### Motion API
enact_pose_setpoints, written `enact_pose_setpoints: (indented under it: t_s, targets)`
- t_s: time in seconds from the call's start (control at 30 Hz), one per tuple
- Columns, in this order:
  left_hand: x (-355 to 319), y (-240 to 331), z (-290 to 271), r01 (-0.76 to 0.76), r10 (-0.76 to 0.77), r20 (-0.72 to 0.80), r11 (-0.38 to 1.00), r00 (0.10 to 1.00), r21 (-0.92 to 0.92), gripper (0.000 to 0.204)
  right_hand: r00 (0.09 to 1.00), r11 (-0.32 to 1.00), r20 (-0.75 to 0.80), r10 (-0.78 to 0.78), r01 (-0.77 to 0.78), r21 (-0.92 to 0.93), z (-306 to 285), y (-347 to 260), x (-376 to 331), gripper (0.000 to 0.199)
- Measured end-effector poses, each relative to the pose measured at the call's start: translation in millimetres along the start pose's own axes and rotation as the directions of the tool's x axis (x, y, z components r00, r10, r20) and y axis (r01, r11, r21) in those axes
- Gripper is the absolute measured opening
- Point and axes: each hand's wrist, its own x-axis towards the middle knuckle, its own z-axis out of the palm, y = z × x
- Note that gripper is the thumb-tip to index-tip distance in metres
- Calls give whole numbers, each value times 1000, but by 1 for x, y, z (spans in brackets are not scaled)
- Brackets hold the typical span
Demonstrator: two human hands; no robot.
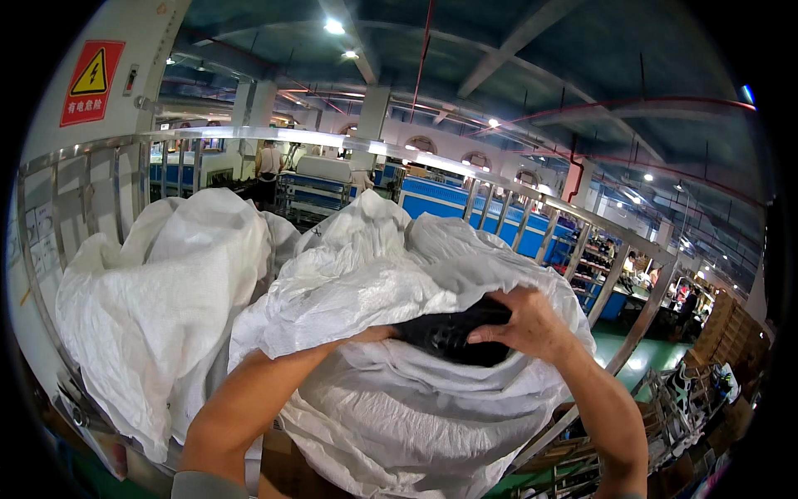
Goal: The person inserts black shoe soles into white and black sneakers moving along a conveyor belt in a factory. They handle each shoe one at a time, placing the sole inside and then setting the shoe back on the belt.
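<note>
Overhead, a dark beamed ceiling (648, 66) spans a wide factory hall, while a bare metal railing (449, 165) bounds the work on its far and right sides. Past it at right, glossy green floor (661, 362) lies open before stacked cardboard boxes (727, 333); at left, a pale cabinet (141, 25) closes the space. A long blue machine (434, 204) stands beyond the rails. Inside them, a large white woven sack (424, 416) bulges, loose and creased, in front of the person, a second white sack (166, 299) just to its left. The front sack's mouth gapes narrowly, showing a black article (440, 337) within, its shape unclear. The right hand (532, 326) sits at the mouth's right end, fingers bent, thumb over the black article; whether it grips cannot be told. The left hand (374, 334) reaches under the upper fold, mostly hidden, its grip likewise unclear.
</note>
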Motion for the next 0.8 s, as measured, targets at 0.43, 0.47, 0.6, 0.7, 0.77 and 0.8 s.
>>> enact_pose_setpoints:
  t_s: [0.43, 0.47, 0.6, 0.7, 0.77, 0.8]
  targets:
    - [17, -11, -20, -154, 139, -77, 954, 987, -258, 64, 981, 453, 3, 196, -93, 887, 0, 47, 3, 40]
    - [12, -9, -28, -163, 142, -99, 953, 985, -256, 63, 983, 383, 1, 186, -73, 921, 7, 49, 8, 42]
    - [25, -8, -23, -261, 213, -165, 890, 963, -375, 60, 966, 221, 1, 259, -60, 973, 17, 60, 1, 51]
    - [27, 1, -37, -358, 246, -286, 810, 926, -465, 58, 967, 171, -33, 253, -12, 985, 27, 64, 2, 50]
    - [16, 9, -64, -428, 243, -395, 757, 886, -493, 57, 960, 24, -15, 278, 8, 1000, 31, 52, 17, 47]
    - [14, 12, -70, -474, 253, -436, 704, 864, -529, 56, 951, -28, 2, 309, 7, 1000, 28, 48, 19, 46]
